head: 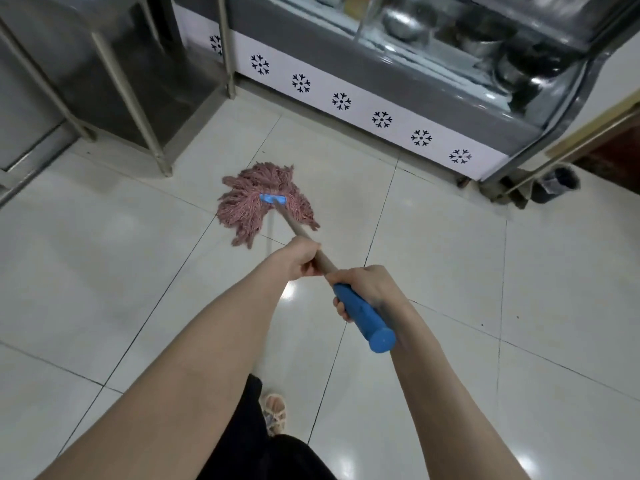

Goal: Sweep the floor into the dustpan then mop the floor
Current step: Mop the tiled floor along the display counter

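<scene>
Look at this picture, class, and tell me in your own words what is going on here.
A person is mopping a tiled floor. Both hands hold the mop: the left hand grips the pole lower down, and the right hand grips the blue grip at the top end. The pink mop head lies spread on the tiles, in front of a freezer with snowflake marks and near a metal rack. No broom or dustpan is in view.

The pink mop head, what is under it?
Pale floor tiles and a dark grout line running beneath the mop head. Whatever lies directly under its strands is covered.
</scene>
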A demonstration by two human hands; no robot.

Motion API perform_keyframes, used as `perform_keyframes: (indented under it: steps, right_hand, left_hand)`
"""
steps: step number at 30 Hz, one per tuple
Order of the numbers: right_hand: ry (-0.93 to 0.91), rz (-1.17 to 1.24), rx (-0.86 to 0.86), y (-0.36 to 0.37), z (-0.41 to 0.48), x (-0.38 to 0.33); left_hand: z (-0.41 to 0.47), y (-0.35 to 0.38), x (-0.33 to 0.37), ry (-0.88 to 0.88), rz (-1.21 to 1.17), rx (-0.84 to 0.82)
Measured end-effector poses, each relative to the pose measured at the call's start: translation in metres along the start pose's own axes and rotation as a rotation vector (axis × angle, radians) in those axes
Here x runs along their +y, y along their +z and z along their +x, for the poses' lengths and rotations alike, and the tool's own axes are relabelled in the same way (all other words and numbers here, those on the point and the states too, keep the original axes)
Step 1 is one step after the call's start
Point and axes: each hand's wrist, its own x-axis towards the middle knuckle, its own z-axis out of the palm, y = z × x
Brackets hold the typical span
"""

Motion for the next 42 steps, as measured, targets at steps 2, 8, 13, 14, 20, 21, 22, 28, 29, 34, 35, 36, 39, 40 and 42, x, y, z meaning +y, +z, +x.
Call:
perform_keyframes:
  steps: [2, 8, 13, 14, 20, 21, 22, 28, 29, 34, 35, 36, 39, 40, 42]
  right_hand:
    - [-0.001, -0.009, -0.004, 0.006, 0.016, -0.018]
    - [-0.022, -0.009, -0.007, 0.029, 0.079, -0.092]
    - [-0.010, 0.021, -0.023, 0.060, 0.156, -0.194]
    - [-0.009, 0.030, -0.027, 0.069, 0.170, -0.214]
    - [-0.025, 0.048, -0.070, 0.111, 0.250, -0.333]
    - [-0.024, 0.039, -0.063, 0.111, 0.258, -0.347]
    - [-0.018, 0.034, -0.058, 0.108, 0.264, -0.358]
    - [0.019, 0.042, 0.027, 0.055, 0.290, -0.406]
    - [0.019, 0.042, 0.039, 0.047, 0.292, -0.411]
    - [0.027, 0.128, 0.094, 0.019, 0.303, -0.419]
    - [0.029, 0.153, 0.106, 0.014, 0.304, -0.421]
    - [0.026, 0.173, 0.120, 0.009, 0.306, -0.421]
    - [0.009, 0.212, 0.178, -0.010, 0.305, -0.422]
    - [-0.002, 0.220, 0.193, -0.018, 0.306, -0.426]
    - [-0.020, 0.245, 0.212, -0.032, 0.308, -0.434]
  left_hand:
    - [0.015, -0.007, 0.019, 0.006, -0.009, 0.005]
    - [0.080, -0.036, 0.094, 0.018, 0.003, 0.034]
    - [0.158, -0.073, 0.199, 0.029, 0.007, 0.054]
    - [0.171, -0.082, 0.220, 0.032, 0.018, 0.075]
    - [0.239, -0.132, 0.343, 0.032, 0.059, 0.116]
    - [0.248, -0.135, 0.357, 0.027, 0.062, 0.113]
    - [0.256, -0.135, 0.369, 0.022, 0.061, 0.101]
    - [0.286, -0.090, 0.415, 0.015, 0.039, 0.054]
    - [0.289, -0.081, 0.420, 0.019, 0.027, 0.050]
    - [0.306, -0.041, 0.435, 0.033, 0.017, 0.005]
    - [0.307, -0.031, 0.439, 0.037, 0.037, -0.011]
    - [0.310, -0.020, 0.441, 0.036, 0.057, -0.026]
    - [0.311, 0.012, 0.447, 0.025, 0.126, -0.075]
    - [0.311, 0.024, 0.451, 0.030, 0.135, -0.097]
    - [0.310, 0.041, 0.460, 0.050, 0.153, -0.118]
